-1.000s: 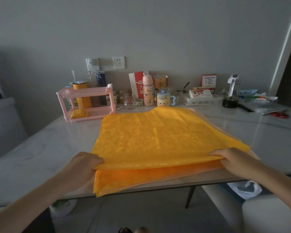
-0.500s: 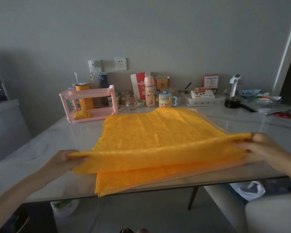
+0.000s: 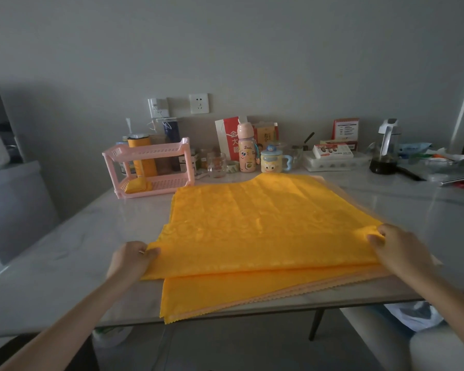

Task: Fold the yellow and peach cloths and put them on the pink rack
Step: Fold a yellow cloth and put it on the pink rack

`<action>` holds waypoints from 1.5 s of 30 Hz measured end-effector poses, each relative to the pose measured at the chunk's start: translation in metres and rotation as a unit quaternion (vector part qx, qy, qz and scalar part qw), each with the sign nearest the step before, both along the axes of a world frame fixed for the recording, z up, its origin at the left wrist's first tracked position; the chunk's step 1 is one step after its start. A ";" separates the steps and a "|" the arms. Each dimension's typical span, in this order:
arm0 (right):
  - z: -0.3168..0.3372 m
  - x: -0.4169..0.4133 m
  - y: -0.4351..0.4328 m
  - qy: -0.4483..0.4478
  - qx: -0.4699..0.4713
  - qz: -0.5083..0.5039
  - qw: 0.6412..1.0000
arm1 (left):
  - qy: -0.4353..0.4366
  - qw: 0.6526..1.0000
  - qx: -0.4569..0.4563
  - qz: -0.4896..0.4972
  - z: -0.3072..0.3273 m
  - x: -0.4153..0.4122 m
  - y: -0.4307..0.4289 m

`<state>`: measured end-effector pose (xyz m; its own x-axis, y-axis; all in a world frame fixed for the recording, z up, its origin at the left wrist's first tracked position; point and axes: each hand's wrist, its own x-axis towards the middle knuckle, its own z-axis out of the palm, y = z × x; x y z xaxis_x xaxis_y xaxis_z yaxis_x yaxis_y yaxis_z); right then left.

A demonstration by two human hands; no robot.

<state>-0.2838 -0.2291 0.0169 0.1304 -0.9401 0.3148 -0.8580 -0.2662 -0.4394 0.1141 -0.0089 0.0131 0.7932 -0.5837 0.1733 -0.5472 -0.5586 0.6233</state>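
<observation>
The pink rack [image 3: 148,167] is seen far left. By the left hand [image 3: 130,259] one near corner of the yellow cloth [image 3: 265,223], spread over the peach cloth [image 3: 359,277], is pinched, the other by the right hand [image 3: 399,250]. A fold is judged begun; both corners must be carried forward evenly.

Two hands and two arms show. The left hand [image 3: 130,259] is bare. The left arm [image 3: 65,322] behind it is bare too, all the way back to the bottom corner. The right hand [image 3: 398,251] is bare as well, and the bare right arm [image 3: 453,298] behind it runs off the side edge. Both arms are long and thin. Each wrist is a bit thinner than the hand in front of it. Far back from the hands the arms look fatter, close to the camera. The light is dim, so nails and small marks are hard to see.
</observation>
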 end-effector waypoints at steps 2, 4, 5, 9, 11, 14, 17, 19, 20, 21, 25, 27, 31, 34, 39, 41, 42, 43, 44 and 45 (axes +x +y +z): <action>-0.005 0.000 0.002 0.035 -0.019 -0.008 0.999 | -0.038 0.999 -0.005 0.010 -0.004 -0.005 0.002; -0.006 -0.001 0.004 0.041 -0.016 -0.014 0.999 | -0.073 0.997 0.009 0.030 -0.006 -0.013 0.005; -0.007 -0.001 0.003 0.041 -0.017 -0.017 0.999 | -0.105 0.993 0.027 0.041 -0.007 -0.017 0.006; -0.007 -0.003 -0.001 0.063 -0.024 -0.026 0.997 | -0.206 0.971 0.112 0.053 -0.005 -0.028 0.012; -0.008 -0.002 -0.001 0.090 -0.064 -0.030 0.993 | -0.246 0.953 0.163 0.064 0.000 -0.029 0.016; -0.002 0.018 0.012 0.124 -0.117 -0.001 0.985 | -0.343 0.928 0.145 0.021 0.004 -0.027 0.014; 0.007 0.068 0.049 0.063 -0.121 0.143 0.980 | -0.411 0.899 0.001 -0.149 0.003 -0.048 0.001; 0.008 0.108 0.078 0.037 -0.086 0.281 0.955 | -0.316 0.915 0.018 -0.250 0.007 -0.078 -0.015; 0.005 0.128 0.091 0.053 -0.067 0.337 0.938 | -0.259 0.926 0.054 -0.271 0.006 -0.091 -0.022; 0.001 0.144 0.100 0.079 -0.052 0.374 0.923 | -0.232 0.926 0.092 -0.283 0.002 -0.096 -0.031; -0.011 0.165 0.106 0.184 0.042 0.398 0.898 | -0.183 0.914 0.236 -0.275 -0.015 -0.094 -0.044; -0.008 0.154 0.098 0.217 0.072 0.389 0.892 | -0.152 0.918 0.245 -0.272 -0.016 -0.089 -0.039; -0.007 0.120 0.072 0.240 0.096 0.362 0.896 | -0.131 0.923 0.238 -0.274 -0.014 -0.078 -0.024; -0.009 0.093 0.056 0.247 0.093 0.334 0.905 | -0.123 0.926 0.241 -0.264 -0.013 -0.069 -0.015; -0.001 0.048 0.037 0.238 0.127 0.295 0.917 | -0.081 0.918 0.264 -0.286 -0.008 -0.052 -0.002; 0.006 0.036 0.032 0.224 0.170 0.293 0.914 | -0.064 0.907 0.294 -0.294 -0.002 -0.049 -0.002; 0.009 0.033 0.030 0.214 0.192 0.299 0.910 | -0.057 0.903 0.308 -0.295 0.002 -0.049 -0.003; 0.012 0.032 0.029 0.204 0.212 0.305 0.906 | -0.057 0.899 0.323 -0.290 0.006 -0.049 -0.005; 0.014 0.033 0.026 0.199 0.229 0.308 0.902 | -0.061 0.894 0.337 -0.289 0.011 -0.049 -0.007; 0.016 0.034 0.024 0.197 0.244 0.308 0.898 | -0.064 0.889 0.348 -0.292 0.016 -0.050 -0.009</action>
<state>-0.2495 -0.2053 0.0330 0.6835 -0.6650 -0.3010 -0.7291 -0.6015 -0.3266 0.0642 -0.0182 0.0291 0.3205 -0.8904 -0.3231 -0.9116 -0.3826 0.1501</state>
